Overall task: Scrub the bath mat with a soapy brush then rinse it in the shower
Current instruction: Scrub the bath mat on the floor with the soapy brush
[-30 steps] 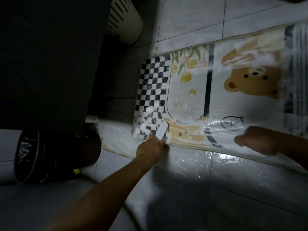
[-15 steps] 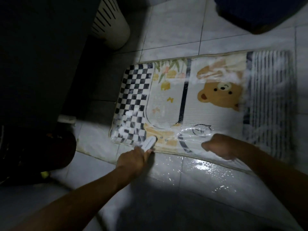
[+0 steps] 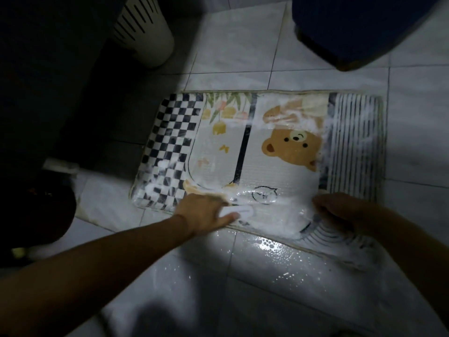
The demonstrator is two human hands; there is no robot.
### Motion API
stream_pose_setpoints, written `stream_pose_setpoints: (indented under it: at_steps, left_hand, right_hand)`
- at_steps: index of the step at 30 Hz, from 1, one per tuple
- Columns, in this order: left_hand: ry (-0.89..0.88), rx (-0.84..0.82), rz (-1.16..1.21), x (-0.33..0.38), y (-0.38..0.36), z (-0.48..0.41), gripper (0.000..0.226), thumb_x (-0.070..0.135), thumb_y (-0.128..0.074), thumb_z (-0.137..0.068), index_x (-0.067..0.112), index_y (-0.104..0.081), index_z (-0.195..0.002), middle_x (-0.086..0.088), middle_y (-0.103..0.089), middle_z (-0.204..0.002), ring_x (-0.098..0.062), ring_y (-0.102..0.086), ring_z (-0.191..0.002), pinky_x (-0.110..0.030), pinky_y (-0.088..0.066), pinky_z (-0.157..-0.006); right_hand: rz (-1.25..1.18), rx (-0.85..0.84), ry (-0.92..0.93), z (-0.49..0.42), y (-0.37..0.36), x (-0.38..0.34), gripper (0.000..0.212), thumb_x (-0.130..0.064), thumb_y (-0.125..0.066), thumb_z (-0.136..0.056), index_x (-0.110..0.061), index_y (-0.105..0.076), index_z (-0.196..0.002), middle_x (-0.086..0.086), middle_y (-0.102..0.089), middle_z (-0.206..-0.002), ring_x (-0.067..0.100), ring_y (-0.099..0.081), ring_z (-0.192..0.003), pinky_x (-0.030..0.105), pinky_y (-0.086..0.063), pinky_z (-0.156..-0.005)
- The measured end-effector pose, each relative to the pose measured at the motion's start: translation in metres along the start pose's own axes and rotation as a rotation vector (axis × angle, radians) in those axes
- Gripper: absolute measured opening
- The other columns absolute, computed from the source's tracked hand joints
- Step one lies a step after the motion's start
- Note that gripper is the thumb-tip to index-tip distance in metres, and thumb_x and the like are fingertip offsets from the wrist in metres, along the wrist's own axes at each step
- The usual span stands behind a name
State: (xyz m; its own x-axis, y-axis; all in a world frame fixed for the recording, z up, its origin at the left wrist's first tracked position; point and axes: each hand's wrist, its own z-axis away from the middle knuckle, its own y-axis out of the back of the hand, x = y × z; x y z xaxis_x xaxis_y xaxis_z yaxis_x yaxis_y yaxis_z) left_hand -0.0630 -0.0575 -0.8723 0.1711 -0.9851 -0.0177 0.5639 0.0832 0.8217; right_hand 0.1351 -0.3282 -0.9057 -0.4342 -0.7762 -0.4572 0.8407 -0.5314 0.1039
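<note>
- A dark bin (image 3: pixel 36 215) sits in shadow at the far left, and a white slotted basket (image 3: pixel 145 32) stands behind it on the tiled floor (image 3: pixel 233 57).
- The bath mat (image 3: pixel 279 176) lies flat on the wet floor, with its long axis running left to right across the view. Its printed bands, from left to right, are black-and-white checks, tulips, a brown bear and thin dark stripes.
- The bear and tulips appear upside down from here, with the bear's ears toward the person.
- The left arm reaches in diagonally from the lower left. The left hand (image 3: pixel 204 212) is palm down at the mat's near edge, clasping a white brush (image 3: pixel 239 211).
- The brush lies lengthwise along that edge, in a patch of foam (image 3: pixel 286 222).
- The right forearm enters from the lower right. The right hand (image 3: pixel 340 210) rests on the mat's near edge with its fingers bent under. Whether it pinches the mat cannot be told.
- A dark blue tub (image 3: pixel 364 27) stands beyond the mat's striped end.
</note>
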Motion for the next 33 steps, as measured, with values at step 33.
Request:
stream_pose_setpoints:
  at_steps: [33]
  left_hand:
    - [-0.091,-0.015,-0.01,0.056,-0.008,-0.002,0.082,0.09,-0.013,-0.087,0.035,-0.059,-0.125,0.005,-0.067,-0.108,-0.014,-0.063,-0.085,-0.031,-0.054,-0.072]
  right_hand:
    - [-0.171,0.017,0.072,-0.001,0.007,0.0,0.041,-0.015,-0.049,-0.095,-0.02,-0.037,-0.056,0.002,-0.034,-0.044,0.014,-0.028,-0.031,0.017,-0.026,-0.036]
